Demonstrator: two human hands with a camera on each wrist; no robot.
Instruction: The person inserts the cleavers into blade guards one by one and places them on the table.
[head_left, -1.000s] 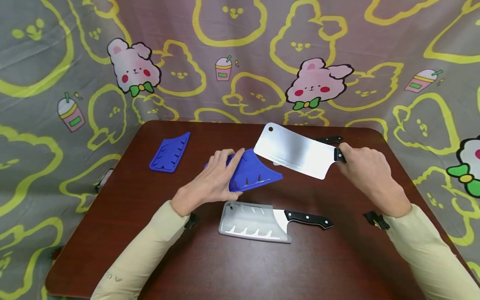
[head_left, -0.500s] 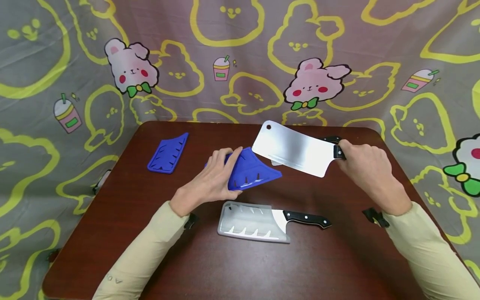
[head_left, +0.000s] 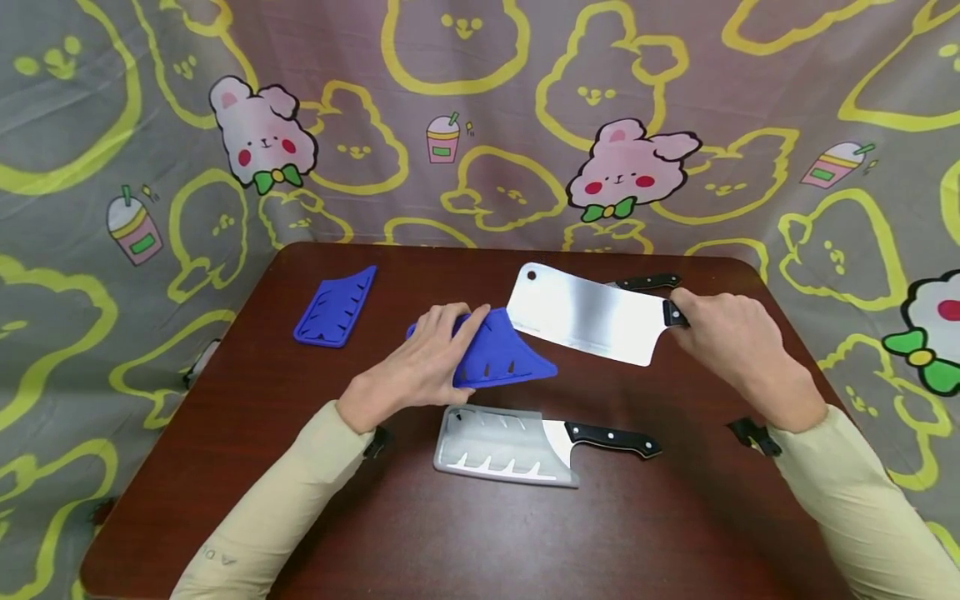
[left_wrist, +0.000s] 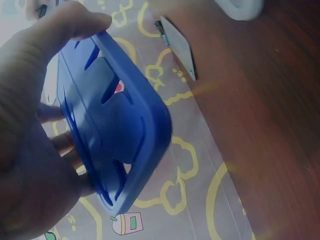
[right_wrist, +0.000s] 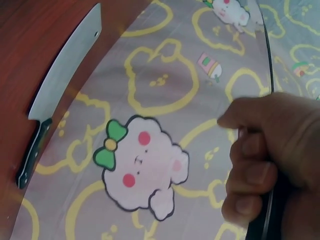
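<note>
My left hand (head_left: pixel 416 354) holds a blue cleaver sheath (head_left: pixel 497 350) up off the table, thumb on one edge and fingers on the other. In the left wrist view the sheath's slotted side (left_wrist: pixel 159 117) shows close up. My right hand (head_left: pixel 731 350) grips the black handle of a bare cleaver (head_left: pixel 588 312), its fingers curled round in the right wrist view. The blade is raised and points left, tilted, with its front end right at the sheath's edge. Nearer me lies a second cleaver with a black handle (head_left: pixel 615 437), its blade inside a translucent grey sheath (head_left: pixel 495 446).
Another blue sheath (head_left: pixel 335 308) lies at the back left of the brown table (head_left: pixel 465 542). Behind the raised blade lies a third cleaver (head_left: pixel 648 282), mostly hidden in the head view; its bare blade (right_wrist: pixel 70 60) shows in the right wrist view. A patterned curtain (head_left: pixel 360 50) surrounds the table.
The raised cleaver has come down a little and slightly left, its front end now at the blue sheath's edge. The blue sheath has dipped slightly. Things on the table have stayed put.
</note>
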